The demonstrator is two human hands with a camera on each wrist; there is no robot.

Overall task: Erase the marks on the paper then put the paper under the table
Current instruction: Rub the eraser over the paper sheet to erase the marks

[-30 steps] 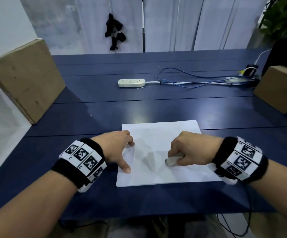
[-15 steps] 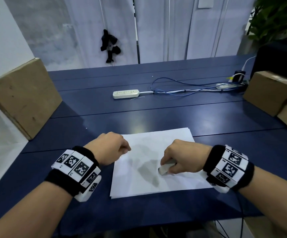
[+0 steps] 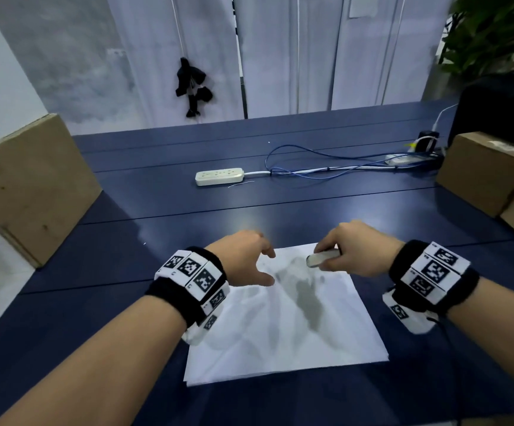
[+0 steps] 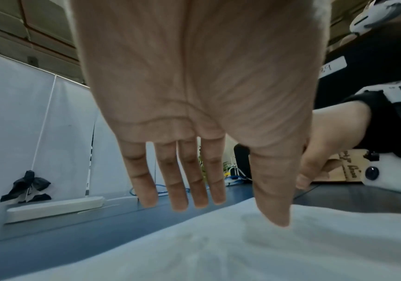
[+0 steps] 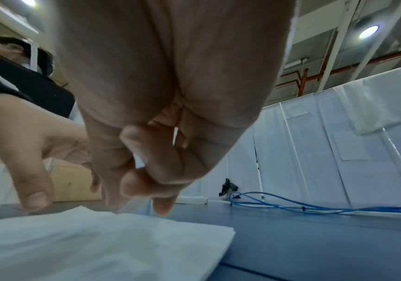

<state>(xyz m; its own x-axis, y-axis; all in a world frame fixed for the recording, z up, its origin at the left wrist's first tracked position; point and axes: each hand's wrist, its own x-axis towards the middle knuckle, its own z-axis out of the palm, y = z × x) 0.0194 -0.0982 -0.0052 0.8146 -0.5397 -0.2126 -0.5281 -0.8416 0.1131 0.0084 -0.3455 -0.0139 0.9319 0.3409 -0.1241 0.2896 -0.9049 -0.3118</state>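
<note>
A white sheet of paper (image 3: 286,327) lies flat on the dark blue table (image 3: 188,226), near its front edge, with grey shadows of my hands on it. My left hand (image 3: 266,267) hovers over the sheet's far left corner. In the left wrist view its fingers (image 4: 180,190) hang straight and hold nothing, and the thumb tip comes close to the paper (image 4: 242,252). My right hand (image 3: 338,256) grips a small white eraser (image 3: 322,259) over the sheet's far edge. In the right wrist view its curled fingers (image 5: 161,167) hide the eraser above the paper's corner (image 5: 122,243).
A white power strip (image 3: 219,176) and blue cables (image 3: 326,170) lie across the table's far half. Cardboard boxes stand at the left (image 3: 31,186) and right (image 3: 483,170) edges, with a black case (image 3: 502,109) behind the right one. White curtains close the back.
My right hand has carried the eraser from the middle of the sheet to its far edge. My left hand has moved to the far left corner and uncurled its fingers.
</note>
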